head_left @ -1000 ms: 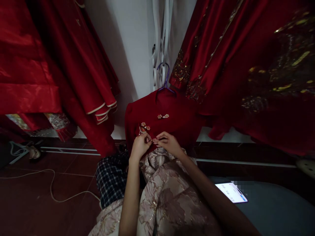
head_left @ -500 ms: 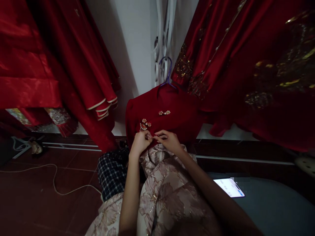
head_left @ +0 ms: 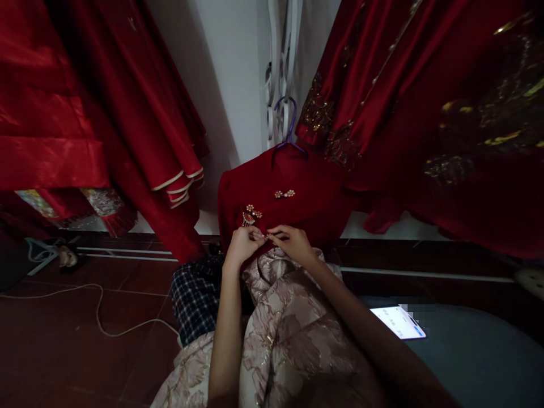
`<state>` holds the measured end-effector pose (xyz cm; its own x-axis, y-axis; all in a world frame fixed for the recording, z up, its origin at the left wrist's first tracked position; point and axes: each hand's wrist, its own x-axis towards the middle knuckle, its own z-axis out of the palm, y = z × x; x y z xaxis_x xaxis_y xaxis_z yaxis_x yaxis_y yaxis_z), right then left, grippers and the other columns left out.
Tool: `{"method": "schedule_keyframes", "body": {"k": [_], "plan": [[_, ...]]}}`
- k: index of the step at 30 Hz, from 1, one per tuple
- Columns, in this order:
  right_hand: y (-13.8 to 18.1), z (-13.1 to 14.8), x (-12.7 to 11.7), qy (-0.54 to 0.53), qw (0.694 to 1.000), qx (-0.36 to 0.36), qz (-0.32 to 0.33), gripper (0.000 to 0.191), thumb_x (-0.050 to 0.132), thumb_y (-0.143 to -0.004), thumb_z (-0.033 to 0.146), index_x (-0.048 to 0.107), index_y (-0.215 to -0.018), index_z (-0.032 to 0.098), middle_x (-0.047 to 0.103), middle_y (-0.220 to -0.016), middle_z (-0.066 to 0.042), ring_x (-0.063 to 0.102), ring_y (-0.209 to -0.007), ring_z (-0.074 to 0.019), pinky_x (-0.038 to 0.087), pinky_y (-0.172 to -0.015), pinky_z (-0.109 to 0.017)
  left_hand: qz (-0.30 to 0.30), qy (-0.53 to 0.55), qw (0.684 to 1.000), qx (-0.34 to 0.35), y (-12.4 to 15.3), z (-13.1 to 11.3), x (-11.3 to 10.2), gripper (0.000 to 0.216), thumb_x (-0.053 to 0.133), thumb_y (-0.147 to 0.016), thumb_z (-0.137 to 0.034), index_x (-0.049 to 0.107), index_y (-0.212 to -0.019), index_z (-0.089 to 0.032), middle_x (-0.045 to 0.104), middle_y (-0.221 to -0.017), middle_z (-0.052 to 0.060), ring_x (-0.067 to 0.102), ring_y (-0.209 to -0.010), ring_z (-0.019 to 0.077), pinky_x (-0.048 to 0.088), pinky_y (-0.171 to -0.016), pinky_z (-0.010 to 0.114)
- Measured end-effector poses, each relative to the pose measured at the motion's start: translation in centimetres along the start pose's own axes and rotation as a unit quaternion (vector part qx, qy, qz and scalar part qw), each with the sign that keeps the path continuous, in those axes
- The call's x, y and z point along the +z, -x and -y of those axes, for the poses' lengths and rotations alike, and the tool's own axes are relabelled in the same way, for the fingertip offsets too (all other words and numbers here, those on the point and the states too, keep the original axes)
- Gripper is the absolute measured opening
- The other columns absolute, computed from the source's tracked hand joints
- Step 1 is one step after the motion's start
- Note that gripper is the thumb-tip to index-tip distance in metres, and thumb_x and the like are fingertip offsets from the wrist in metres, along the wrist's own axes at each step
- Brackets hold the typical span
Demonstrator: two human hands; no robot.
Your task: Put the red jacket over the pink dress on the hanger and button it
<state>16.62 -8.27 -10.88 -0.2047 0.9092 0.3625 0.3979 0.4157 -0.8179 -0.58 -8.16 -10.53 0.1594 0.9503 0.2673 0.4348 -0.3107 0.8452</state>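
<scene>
The fingertips of the left hand [head_left: 243, 245] and right hand [head_left: 294, 244] are nearly closed, pinching a small ornament [head_left: 267, 236] low on the red top [head_left: 317, 201]. Its long axis looks crosswise; the top's collar points toward the hanger [head_left: 289, 136]. I'd pinch lightly, cloth flat.

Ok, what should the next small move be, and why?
Perhaps ease the left hand slightly aside: it and the right hand nearly meet at the red garment, and their fingers mostly hide the small thing pinched between them, while the flower clasp above shows plainly.
</scene>
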Motion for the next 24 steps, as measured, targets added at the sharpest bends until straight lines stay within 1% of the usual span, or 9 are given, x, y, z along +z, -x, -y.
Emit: {"method": "schedule_keyframes", "body": {"k": [3,8,13,16,20,24], "plan": [[0.0,0.0,0.1,-0.006,1.0,0.01,-0.004,0.02,0.058,-0.076,0.028,0.067,-0.093,0.022,0.07,-0.091,-0.003,0.067,-0.078,-0.0155,0.053,-0.069,-0.027,0.003,-0.001,1.0,-0.002,0.0,0.3,0.0,0.012,0.064,-0.068,-0.021,0.066,-0.077,-0.014,0.07,-0.077,0.005,0.065,-0.071,0.0131,0.05,-0.068,0.023],[0.1,0.2,-0.1,0.0,1.0,0.009,-0.004,0.019,0.059,-0.076,0.03,0.068,-0.091,0.023,0.071,-0.086,-0.001,0.067,-0.078,-0.0157,0.053,-0.07,-0.026,0.03,-0.017,0.999,0.002,0.1,0.2,0.0,0.014,0.063,-0.069,-0.021,0.069,-0.079,-0.014,0.071,-0.077,0.006,0.065,-0.071,0.0138,0.05,-0.067,0.024],[0.1,0.1,-0.2,-0.015,1.0,0.009,-0.007,0.02,0.059,-0.076,0.028,0.068,-0.092,0.023,0.071,-0.086,-0.002,0.067,-0.077,-0.0155,0.054,-0.069,-0.026,0.019,-0.021,1.0,0.009,0.0,0.4,0.2,0.015,0.063,-0.069,-0.021,0.07,-0.08,-0.013,0.071,-0.077,0.006,0.065,-0.07,0.0142,0.049,-0.066,0.023],[0.1,0.0,-0.2,-0.013,1.0,-0.005,-0.003,0.02,0.057,-0.077,0.028,0.067,-0.094,0.023,0.07,-0.088,-0.002,0.066,-0.078,-0.0151,0.055,-0.068,-0.027,0.025,0.0,1.0,0.015,0.0,0.8,0.0,0.018,0.06,-0.073,-0.024,0.07,-0.084,-0.015,0.071,-0.079,0.006,0.064,-0.069,0.0134,0.048,-0.064,0.023],[0.2,-0.3,0.0,0.008,0.999,-0.033,0.009,0.021,0.055,-0.078,0.028,0.066,-0.095,0.022,0.066,-0.091,-0.004,0.063,-0.077,-0.0133,0.055,-0.063,-0.023,0.054,0.011,0.998,0.019,0.1,1.2,-0.7,0.022,0.059,-0.075,-0.031,0.071,-0.086,-0.015,0.07,-0.078,0.006,0.062,-0.064,0.0125,0.048,-0.061,0.023],[0.2,-0.8,0.5,0.025,0.998,-0.048,0.009,0.021,0.055,-0.078,0.029,0.064,-0.095,0.021,0.062,-0.088,-0.004,0.06,-0.072,-0.0114,0.052,-0.058,-0.02,0.047,-0.014,0.998,0.05,0.1,1.5,-1.1,0.02,0.061,-0.074,-0.032,0.072,-0.082,-0.017,0.069,-0.082,0.005,0.061,-0.072,0.0128,0.047,-0.067,0.023]]}}
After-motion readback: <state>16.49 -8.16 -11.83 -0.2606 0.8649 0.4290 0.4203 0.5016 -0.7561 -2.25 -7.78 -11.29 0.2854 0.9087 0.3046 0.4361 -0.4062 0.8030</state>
